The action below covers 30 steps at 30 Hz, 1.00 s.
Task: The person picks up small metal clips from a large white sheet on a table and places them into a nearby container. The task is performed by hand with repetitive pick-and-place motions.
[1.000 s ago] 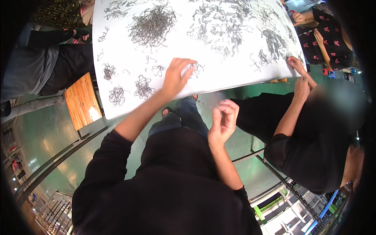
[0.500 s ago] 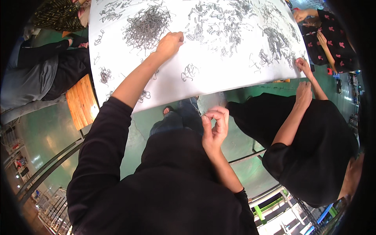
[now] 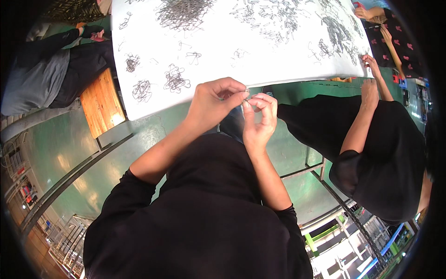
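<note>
Fingertips meet just below the near edge of the white table (image 3: 278,60); we see our left hand (image 3: 214,103) and right hand (image 3: 258,122) pinched together on a small wire clip (image 3: 246,96), thumb and forefinger of each closed on it, the piece too small to make out in detail; it sits in the air in front of the table edge, not on the sheet.

Beyond the hands the table edge curves from lower left up to the right; close to it lie 3 small tangles of wire pieces (image 3: 175,80), with loose single pieces between them; farther in, a dense dark heap (image 3: 182,11) and a wide scatter (image 3: 278,18) reach toward the far rim; a bare strip of white runs along the near edge right above our hands.

To the left a wooden stool (image 3: 100,104) stands just beside the table corner, touching or nearly so, we cannot tell which; a seated person (image 3: 42,79) is beyond it. To the right another person in black (image 3: 381,153) rests a hand (image 3: 370,90) at the table's right edge, well apart from ours. Under us the green floor (image 3: 60,149) lies open between stool and metal frame bars (image 3: 306,167).
</note>
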Tool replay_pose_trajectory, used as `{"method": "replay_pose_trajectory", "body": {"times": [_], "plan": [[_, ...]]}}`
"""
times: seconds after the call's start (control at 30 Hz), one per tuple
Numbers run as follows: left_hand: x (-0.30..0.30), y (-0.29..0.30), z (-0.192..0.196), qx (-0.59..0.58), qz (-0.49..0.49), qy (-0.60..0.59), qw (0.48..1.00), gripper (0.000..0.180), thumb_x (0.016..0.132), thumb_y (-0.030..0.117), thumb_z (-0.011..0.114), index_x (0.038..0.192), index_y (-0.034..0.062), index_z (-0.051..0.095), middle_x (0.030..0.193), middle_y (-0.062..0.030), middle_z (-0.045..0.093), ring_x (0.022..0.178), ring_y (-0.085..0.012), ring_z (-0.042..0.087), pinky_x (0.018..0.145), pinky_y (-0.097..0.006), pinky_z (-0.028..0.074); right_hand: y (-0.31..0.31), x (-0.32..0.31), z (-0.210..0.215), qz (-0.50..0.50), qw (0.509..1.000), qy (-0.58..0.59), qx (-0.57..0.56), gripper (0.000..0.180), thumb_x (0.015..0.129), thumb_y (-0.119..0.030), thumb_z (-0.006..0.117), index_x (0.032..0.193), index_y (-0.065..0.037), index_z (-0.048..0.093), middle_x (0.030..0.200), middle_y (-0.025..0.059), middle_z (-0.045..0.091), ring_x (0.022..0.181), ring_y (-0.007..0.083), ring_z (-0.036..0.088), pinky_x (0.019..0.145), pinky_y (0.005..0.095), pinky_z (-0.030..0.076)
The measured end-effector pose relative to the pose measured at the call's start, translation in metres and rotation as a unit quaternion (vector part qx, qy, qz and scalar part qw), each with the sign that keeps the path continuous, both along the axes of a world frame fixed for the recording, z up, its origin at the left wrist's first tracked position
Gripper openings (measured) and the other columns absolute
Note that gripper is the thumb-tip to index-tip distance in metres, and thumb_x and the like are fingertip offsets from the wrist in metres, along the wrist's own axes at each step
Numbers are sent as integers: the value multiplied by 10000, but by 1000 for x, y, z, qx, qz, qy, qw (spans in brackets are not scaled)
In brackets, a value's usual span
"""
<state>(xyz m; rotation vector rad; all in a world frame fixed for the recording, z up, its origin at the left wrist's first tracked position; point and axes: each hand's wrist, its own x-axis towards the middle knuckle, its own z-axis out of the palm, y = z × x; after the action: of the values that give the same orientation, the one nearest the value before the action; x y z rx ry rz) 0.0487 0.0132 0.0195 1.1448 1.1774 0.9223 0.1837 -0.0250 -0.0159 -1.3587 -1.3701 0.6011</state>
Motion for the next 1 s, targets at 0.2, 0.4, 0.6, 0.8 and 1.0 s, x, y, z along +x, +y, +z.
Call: {"method": "replay_pose_trajectory", "body": {"times": [0.2, 0.4, 0.6, 0.8, 1.0], "plan": [[-10, -17, -4, 143, 21, 61, 988, 124, 810, 40, 693, 933, 33, 705, 1036, -75, 645, 824, -118, 615, 703, -253, 501, -9, -13, -7, 12, 1000, 4, -8, 94, 828, 3, 671, 899, -32, 619, 995, 128, 560, 930, 252, 574, 849, 376, 496], [-24, -36, -13, 189, 41, 109, 975, 134, 799, 27, 707, 930, 54, 712, 1012, -59, 629, 813, -133, 613, 682, -258, 505, 13, -2, -20, 55, 997, -22, -47, 44, 864, -9, 616, 900, -34, 615, 936, 92, 581, 854, 211, 580, 694, 312, 483], [-28, -53, -15, 184, 75, 136, 971, 120, 778, 28, 724, 891, 70, 721, 957, -45, 645, 872, -183, 611, 727, -294, 508, 125, -49, -62, 296, 916, -271, -9, 60, 859, -115, 624, 902, -81, 650, 872, 77, 621, 766, 252, 626, 661, 359, 492], [-25, -57, -17, 176, 113, 126, 970, 111, 782, 48, 725, 888, 77, 713, 896, -45, 677, 836, -197, 613, 727, -314, 503, 185, -92, -80, 393, 765, -508, 36, 71, 860, -122, 577, 850, -92, 640, 895, 80, 621, 871, 275, 627, 744, 408, 495], [-25, -54, -21, 195, 110, 170, 960, 131, 773, 38, 724, 896, 78, 704, 879, -34, 685, 791, -195, 614, 718, -321, 500, 189, -62, -91, 373, 890, -216, -147, 44, 870, -104, 615, 864, -60, 619, 845, 71, 615, 801, 175, 604, 690, 352, 481]]}}
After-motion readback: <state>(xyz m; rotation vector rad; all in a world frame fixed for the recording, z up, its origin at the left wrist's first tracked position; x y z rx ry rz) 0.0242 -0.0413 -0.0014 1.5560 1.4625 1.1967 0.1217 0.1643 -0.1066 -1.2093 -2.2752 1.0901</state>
